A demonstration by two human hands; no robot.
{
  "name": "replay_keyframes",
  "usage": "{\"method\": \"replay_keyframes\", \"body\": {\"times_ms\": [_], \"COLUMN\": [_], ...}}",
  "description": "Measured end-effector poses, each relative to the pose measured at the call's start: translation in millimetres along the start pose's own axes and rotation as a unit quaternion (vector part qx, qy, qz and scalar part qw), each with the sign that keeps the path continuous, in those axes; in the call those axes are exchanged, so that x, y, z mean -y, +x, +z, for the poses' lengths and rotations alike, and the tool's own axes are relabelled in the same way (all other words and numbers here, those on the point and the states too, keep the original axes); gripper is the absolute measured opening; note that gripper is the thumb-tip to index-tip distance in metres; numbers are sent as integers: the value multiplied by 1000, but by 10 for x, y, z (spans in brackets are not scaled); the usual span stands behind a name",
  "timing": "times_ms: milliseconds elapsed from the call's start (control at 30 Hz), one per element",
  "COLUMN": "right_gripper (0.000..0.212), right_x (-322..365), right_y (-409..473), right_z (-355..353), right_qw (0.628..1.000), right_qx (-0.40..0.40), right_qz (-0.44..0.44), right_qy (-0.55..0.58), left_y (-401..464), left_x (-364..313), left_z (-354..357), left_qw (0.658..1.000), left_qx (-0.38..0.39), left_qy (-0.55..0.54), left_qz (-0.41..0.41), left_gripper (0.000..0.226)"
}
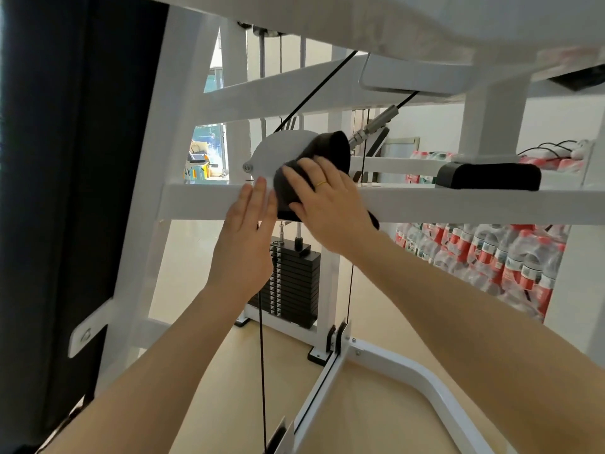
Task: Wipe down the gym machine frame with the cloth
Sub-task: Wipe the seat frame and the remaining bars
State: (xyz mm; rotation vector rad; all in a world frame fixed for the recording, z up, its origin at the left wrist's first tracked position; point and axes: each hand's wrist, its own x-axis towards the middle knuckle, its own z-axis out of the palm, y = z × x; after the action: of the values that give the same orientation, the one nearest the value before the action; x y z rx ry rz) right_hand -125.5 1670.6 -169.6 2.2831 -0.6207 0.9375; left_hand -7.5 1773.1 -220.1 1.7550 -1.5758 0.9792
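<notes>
The dark cloth (314,165) lies bunched against the white gym machine frame (458,204), draped over the spot where the rounded cam plate (278,155) meets the horizontal crossbar (203,201). The right hand (327,204) presses it there, fingers spread and bent over the wad with the thumb under its lower edge, so it holds the cloth against the metal. The left hand (248,237) lies flat with straight fingers, their tips touching the crossbar just beside the cloth, holding nothing; it seems to steady the person.

The wiping step looks to be under way at this joint. The next move likely calls for sliding the cloth along the crossbar or up over the plate, keeping pressure on it and steering clear of the black cable (314,90) that runs behind the plate.

Behind the frame stand a black weight stack (291,283) and, to the right, packs of bottled water (491,257); a black pad (487,176) sits on the bar.
</notes>
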Motion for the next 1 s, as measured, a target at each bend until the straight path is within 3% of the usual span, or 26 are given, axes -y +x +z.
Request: {"method": "replay_keyframes", "body": {"times_ms": [167, 300, 467, 633, 800, 1000], "right_gripper": [46, 40, 21, 63, 57, 75], "right_x": [-334, -766, -471, -576, -1058, -871], "right_y": [-427, -808, -573, -522, -849, -865], "right_z": [-27, -56, 32, 12, 36, 160], "right_qw": [996, 990, 979, 990, 985, 987], "right_qx": [-67, -104, -144, -116, -122, -122], "right_qz": [46, 82, 102, 60, 93, 82], "right_qy": [34, -42, -104, -55, -79, -70], "left_y": [-17, -21, -2, -11, 3, 0], "left_x": [-50, -121, -224, -460, -576, -533], "left_z": [7, 46, 15, 79, 276, 307], "left_qw": [999, 997, 994, 995, 997, 998], "left_qx": [20, 30, 44, 67, 68, 24], "left_qy": [31, 54, 58, 73, 40, 44], "left_qz": [-21, -40, -81, -22, -5, 24], "left_gripper": [80, 81, 79, 89, 90, 81]}}
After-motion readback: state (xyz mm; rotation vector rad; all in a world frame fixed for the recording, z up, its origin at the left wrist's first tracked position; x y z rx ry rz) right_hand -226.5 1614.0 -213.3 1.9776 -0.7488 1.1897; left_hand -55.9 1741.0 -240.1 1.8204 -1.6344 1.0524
